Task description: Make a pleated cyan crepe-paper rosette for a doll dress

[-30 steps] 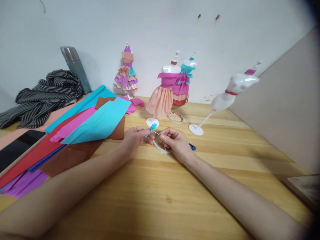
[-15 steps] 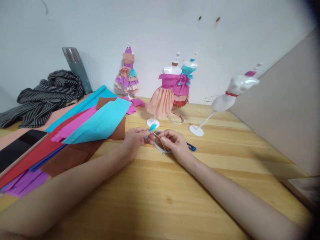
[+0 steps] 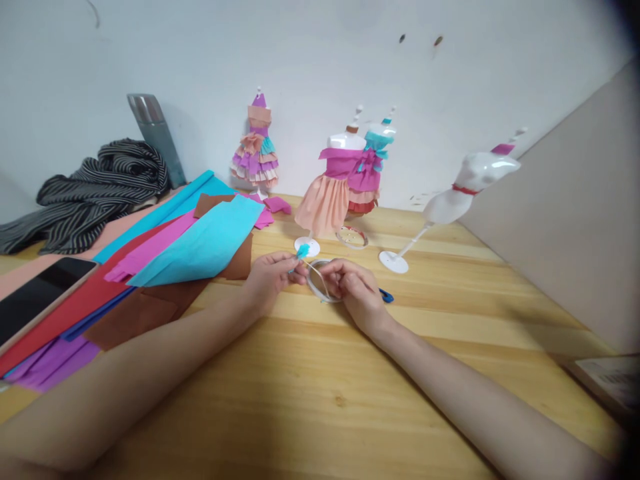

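Observation:
My left hand pinches a small scrap of turquoise paper just above the wooden table. Close beside it, my right hand is curled round a roll of clear tape, and a thin strip of tape runs from the roll up to the scrap. A blue handle, perhaps of scissors, pokes out from behind the right hand.
Coloured crepe paper sheets lie at the left with a phone and a striped cloth. Three dressed mannequins and one bare white mannequin stand behind the hands. A steel flask leans on the wall.
The tape roll has dropped from a raised tilt to nearly flat on the table under my right hand. Both hands have shifted slightly.

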